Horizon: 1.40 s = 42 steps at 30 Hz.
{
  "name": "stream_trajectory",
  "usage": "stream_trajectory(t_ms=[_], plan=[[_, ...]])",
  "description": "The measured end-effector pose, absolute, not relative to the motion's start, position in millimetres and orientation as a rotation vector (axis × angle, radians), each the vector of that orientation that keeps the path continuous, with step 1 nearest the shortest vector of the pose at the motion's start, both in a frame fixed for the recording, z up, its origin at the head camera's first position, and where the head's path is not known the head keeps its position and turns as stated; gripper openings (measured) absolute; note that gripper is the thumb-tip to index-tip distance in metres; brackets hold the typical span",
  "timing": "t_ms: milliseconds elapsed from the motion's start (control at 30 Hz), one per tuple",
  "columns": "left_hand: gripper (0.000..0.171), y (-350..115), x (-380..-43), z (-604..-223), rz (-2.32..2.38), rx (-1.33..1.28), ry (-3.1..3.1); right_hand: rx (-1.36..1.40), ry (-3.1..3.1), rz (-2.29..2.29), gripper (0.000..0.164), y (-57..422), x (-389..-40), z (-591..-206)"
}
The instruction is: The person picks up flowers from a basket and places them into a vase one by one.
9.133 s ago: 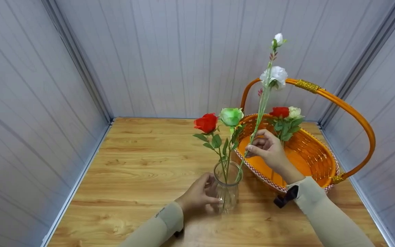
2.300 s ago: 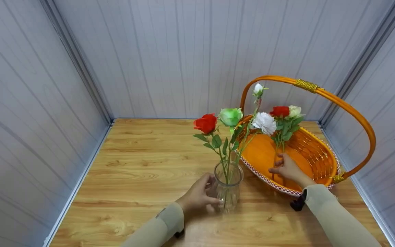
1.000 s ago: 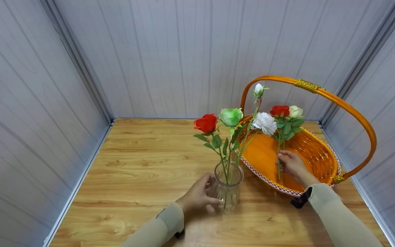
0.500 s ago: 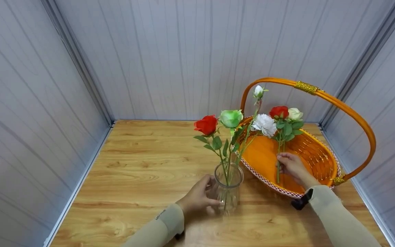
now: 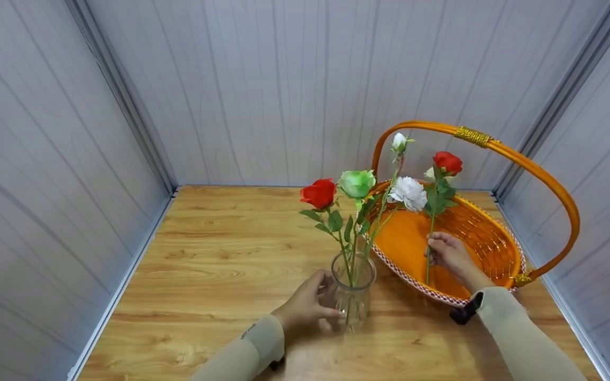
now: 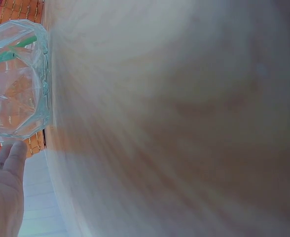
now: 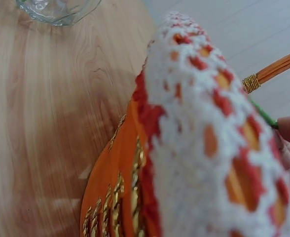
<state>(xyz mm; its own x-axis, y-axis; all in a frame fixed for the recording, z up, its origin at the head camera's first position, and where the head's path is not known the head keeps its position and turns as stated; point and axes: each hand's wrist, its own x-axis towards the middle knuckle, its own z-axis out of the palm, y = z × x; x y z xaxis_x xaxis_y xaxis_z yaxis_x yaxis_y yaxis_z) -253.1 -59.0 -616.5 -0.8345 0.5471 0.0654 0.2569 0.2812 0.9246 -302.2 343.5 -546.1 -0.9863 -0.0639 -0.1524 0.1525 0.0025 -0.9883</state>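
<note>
A clear glass vase (image 5: 353, 288) stands on the table, holding a red rose (image 5: 318, 193), a green rose (image 5: 357, 183) and a tall stem with a white bloom (image 5: 408, 193) and a white bud (image 5: 399, 141). My left hand (image 5: 307, 301) grips the vase low on its left side; the left wrist view has the glass wall (image 6: 42, 79) close by. Over the orange basket (image 5: 389, 263), my right hand (image 5: 456, 259) pinches the green stem of another red rose (image 5: 447, 163). A cream rose (image 5: 430, 173) is partly hidden behind that rose.
The basket's arched handle (image 5: 554, 185) rises above its right side, close to the right wall. Its red-and-white woven rim (image 7: 194, 128) fills much of the right wrist view. Grey panel walls (image 5: 241, 95) bound the wooden table (image 5: 215, 264).
The white-flowered stem went from my right hand into the vase. That hand then took the red rose's stem in the basket; its bloom has shifted up and right, across the cream rose.
</note>
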Motion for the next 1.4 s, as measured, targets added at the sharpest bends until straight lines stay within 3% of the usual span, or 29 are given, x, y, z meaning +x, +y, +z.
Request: stream_trajectory(t_ms=[500, 667, 933, 1167, 1400], plan=[[0.073, -60, -254, -615, 1.58, 0.72, 2.276, -0.014, 2.097, -2.185, 0.014, 334, -297, -516], [0.077, -60, -254, -615, 1.567, 0.746, 2.284, -0.054, 2.096, -2.188, 0.013, 326, -294, -508], [0.072, -59, -252, -617, 1.623, 0.674, 2.238, -0.09, 2.075, -2.203, 0.015, 317, -288, -504], [0.079, -59, -253, -618, 1.63, 0.688, 2.226, -0.172, 2.069, -2.182, 0.017, 313, -284, -507], [0.076, -59, -252, -617, 1.628, 0.68, 2.231, -0.3, 2.071, -2.114, 0.011, 312, -283, -509]])
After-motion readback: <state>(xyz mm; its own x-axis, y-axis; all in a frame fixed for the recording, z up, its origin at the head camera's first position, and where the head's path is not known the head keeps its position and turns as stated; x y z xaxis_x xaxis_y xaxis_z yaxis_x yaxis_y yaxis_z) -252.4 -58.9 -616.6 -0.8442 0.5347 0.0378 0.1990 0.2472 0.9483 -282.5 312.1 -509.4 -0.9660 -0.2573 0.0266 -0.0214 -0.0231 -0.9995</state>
